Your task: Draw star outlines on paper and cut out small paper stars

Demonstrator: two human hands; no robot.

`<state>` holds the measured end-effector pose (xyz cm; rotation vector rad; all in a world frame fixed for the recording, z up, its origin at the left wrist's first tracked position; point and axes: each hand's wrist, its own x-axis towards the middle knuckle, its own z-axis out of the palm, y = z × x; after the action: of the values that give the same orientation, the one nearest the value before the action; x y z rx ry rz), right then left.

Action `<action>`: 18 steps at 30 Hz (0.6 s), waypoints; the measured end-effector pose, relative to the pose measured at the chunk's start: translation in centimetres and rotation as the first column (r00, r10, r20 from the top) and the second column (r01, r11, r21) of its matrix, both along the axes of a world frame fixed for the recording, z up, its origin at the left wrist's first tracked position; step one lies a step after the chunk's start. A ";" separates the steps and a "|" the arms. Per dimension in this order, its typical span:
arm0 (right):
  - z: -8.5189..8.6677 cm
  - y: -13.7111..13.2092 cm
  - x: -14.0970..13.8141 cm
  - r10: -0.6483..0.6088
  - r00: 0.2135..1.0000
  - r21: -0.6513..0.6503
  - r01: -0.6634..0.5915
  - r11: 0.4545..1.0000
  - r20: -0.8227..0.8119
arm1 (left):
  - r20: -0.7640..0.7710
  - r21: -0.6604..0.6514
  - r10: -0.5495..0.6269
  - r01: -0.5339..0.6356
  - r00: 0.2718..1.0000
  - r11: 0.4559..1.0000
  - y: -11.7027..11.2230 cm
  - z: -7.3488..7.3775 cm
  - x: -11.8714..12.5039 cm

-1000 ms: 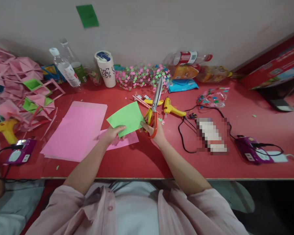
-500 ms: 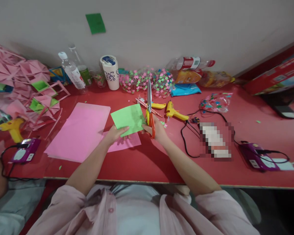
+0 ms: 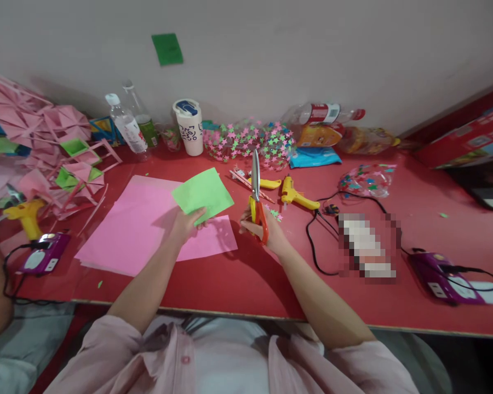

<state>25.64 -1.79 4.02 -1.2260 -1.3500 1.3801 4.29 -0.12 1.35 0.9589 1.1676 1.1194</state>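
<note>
My left hand pinches a light green sheet of paper by its near corner, thumb on top. The green sheet is tilted above several pink sheets of paper lying on the red table. In my right hand is a pair of scissors with orange and yellow handles, fingers wrapped round the loops. The blades point up and away from me and look closed. A gap separates scissors and green paper.
Behind the scissors lie a yellow utility knife and a yellow glue gun with its black cord. A white tumbler, bottles and star-filled plastic line the wall. Folded pink paper shapes fill the left, near another person's arm.
The green paper has turned and moved left with my left hand. My right hand has come away from its edge, carrying the scissors slightly right and nearer to me.
</note>
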 end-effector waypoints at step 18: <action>1.1 -1.2 0.5 0.293 0.789 -0.048 -0.319 0.947 0.540 | 0.116 0.148 0.287 -0.302 0.951 0.942 0.9 1.7 -2.4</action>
<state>26.14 -2.96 5.17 -1.4815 -2.0429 1.2455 1.91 0.75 3.01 0.8625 1.1821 1.5053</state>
